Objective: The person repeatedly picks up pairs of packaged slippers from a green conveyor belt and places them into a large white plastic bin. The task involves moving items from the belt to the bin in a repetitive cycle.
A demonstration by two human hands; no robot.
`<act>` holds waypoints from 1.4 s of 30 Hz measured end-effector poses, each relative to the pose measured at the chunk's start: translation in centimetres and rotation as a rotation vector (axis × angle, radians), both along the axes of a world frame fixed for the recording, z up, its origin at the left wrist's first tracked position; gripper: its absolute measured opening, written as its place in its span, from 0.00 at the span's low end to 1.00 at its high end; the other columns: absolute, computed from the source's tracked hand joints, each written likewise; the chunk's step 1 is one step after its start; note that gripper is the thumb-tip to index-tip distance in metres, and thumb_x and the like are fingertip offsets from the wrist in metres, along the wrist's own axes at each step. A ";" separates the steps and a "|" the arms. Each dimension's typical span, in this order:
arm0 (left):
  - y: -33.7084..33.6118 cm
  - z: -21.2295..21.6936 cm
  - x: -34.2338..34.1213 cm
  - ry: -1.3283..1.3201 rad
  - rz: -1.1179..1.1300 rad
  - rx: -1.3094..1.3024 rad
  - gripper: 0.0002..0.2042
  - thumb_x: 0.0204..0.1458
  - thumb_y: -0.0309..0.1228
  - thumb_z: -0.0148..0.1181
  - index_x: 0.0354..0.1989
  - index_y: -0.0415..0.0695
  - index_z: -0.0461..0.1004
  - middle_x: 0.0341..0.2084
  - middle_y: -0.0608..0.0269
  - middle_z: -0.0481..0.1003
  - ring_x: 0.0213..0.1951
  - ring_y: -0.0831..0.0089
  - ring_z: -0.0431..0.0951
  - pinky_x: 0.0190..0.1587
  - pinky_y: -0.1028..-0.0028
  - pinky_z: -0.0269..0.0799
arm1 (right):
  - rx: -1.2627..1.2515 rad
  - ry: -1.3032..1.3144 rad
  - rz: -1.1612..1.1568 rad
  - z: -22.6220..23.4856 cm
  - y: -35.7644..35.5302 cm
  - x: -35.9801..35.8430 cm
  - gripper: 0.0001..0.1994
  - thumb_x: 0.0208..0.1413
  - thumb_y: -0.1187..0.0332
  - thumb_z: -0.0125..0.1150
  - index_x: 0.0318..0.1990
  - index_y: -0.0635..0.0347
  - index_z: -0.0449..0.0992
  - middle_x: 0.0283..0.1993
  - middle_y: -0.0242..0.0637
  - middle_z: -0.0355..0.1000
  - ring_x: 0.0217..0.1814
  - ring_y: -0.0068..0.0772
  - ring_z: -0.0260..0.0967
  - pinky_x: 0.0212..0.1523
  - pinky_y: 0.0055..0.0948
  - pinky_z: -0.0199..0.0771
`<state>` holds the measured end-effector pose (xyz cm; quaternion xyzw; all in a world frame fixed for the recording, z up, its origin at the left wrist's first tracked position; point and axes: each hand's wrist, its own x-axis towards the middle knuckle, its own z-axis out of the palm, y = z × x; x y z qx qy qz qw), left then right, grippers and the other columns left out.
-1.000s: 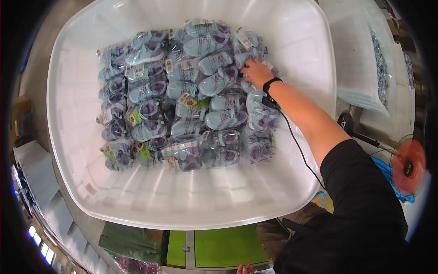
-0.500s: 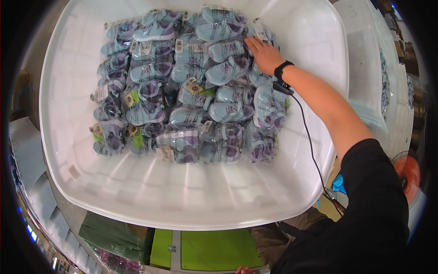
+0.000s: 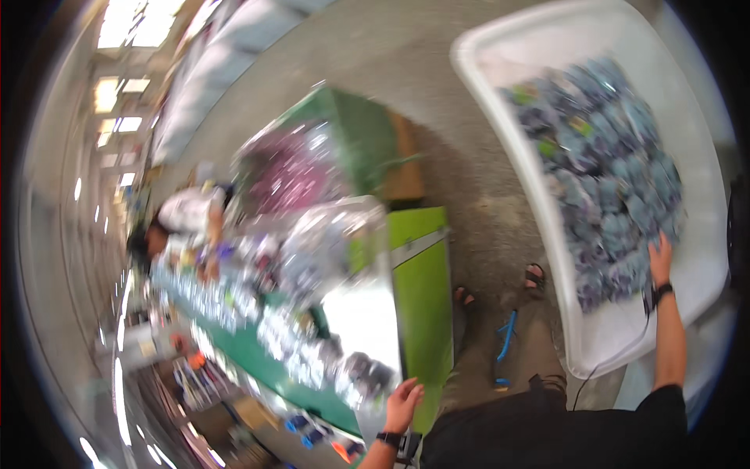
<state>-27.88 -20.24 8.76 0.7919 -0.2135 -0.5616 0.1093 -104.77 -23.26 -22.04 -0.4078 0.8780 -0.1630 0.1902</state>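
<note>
My right hand (image 3: 661, 256) reaches to the near edge of the bagged shoes (image 3: 605, 168) inside a large white bin (image 3: 519, 129). Its fingers are stretched out and hold nothing that I can see. Light blue and purple, the shoes lie close together in clear plastic bags, with several green tags among them. My left hand (image 3: 404, 402) is beside the end of a table, close to a clump of dark bagged shoes (image 3: 363, 375). Its fingers look apart, with nothing visible in them. Motion blur softens the fine detail.
The green-topped table (image 3: 254, 356) carries many bagged items and runs off left. A lime-green panel (image 3: 422, 313) closes its near end. Beyond stands a green-covered box (image 3: 363, 144) with pinkish bags. A person (image 3: 191, 211) leans over the table's far part. A blue strap-like thing (image 3: 506, 336) lies between my legs.
The view has swung left, putting the bin at the right and bringing the table and another person in. My right hand has moved from the shoes' far right part to their near edge.
</note>
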 end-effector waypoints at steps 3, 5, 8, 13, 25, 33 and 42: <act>3.8 0.5 4.9 0.007 0.159 -0.181 0.17 0.59 0.30 0.58 0.54 0.35 0.72 0.42 0.59 0.79 0.40 0.74 0.79 0.40 0.76 0.76 | -0.156 -0.389 -0.005 4.8 -1.2 8.4 0.20 0.59 0.68 0.58 0.57 0.66 0.70 0.51 0.37 0.73 0.54 0.33 0.70 0.58 0.30 0.67; 6.2 0.8 7.6 -0.103 0.227 -0.310 0.15 0.57 0.30 0.59 0.51 0.36 0.73 0.39 0.60 0.79 0.36 0.75 0.79 0.39 0.76 0.74 | 0.067 -0.595 0.066 12.2 -6.2 16.7 0.17 0.59 0.68 0.58 0.54 0.61 0.73 0.47 0.31 0.74 0.42 0.21 0.71 0.38 0.21 0.73; 10.6 -1.4 12.4 -0.468 0.337 -0.477 0.14 0.54 0.28 0.60 0.48 0.36 0.74 0.38 0.61 0.79 0.36 0.75 0.78 0.38 0.74 0.74 | -0.012 -0.689 0.323 21.0 -12.8 32.2 0.12 0.58 0.68 0.58 0.48 0.61 0.76 0.41 0.28 0.73 0.38 0.18 0.70 0.32 0.19 0.73; 10.9 -2.0 20.4 -0.736 0.588 -0.590 0.16 0.51 0.30 0.63 0.47 0.36 0.74 0.42 0.54 0.75 0.46 0.64 0.75 0.48 0.67 0.71 | 0.061 -0.923 0.810 29.6 -19.8 58.1 0.15 0.58 0.64 0.60 0.47 0.66 0.76 0.41 0.35 0.75 0.41 0.23 0.70 0.44 0.24 0.71; 7.9 -9.6 46.0 -0.725 0.498 -0.481 0.37 0.44 0.36 0.70 0.61 0.31 0.62 0.59 0.40 0.66 0.59 0.51 0.68 0.61 0.63 0.62 | 0.648 -0.794 1.073 26.2 -16.9 96.6 0.34 0.49 0.45 0.68 0.54 0.67 0.71 0.49 0.42 0.73 0.47 0.31 0.71 0.45 0.34 0.73; 7.9 -9.7 48.3 0.050 0.707 -0.504 0.34 0.38 0.28 0.75 0.54 0.29 0.65 0.52 0.48 0.70 0.49 0.66 0.72 0.51 0.68 0.69 | 0.725 -0.853 0.981 27.6 -13.7 99.7 0.33 0.40 0.59 0.77 0.52 0.68 0.69 0.46 0.45 0.73 0.44 0.35 0.74 0.35 0.35 0.77; 16.0 -4.9 38.8 -0.676 0.472 -0.810 0.28 0.45 0.26 0.65 0.57 0.38 0.66 0.54 0.50 0.67 0.57 0.56 0.69 0.62 0.62 0.62 | -0.160 -0.321 1.826 35.8 -15.2 93.8 0.24 0.35 0.78 0.65 0.45 0.51 0.72 0.60 0.43 0.61 0.62 0.48 0.60 0.56 0.37 0.65</act>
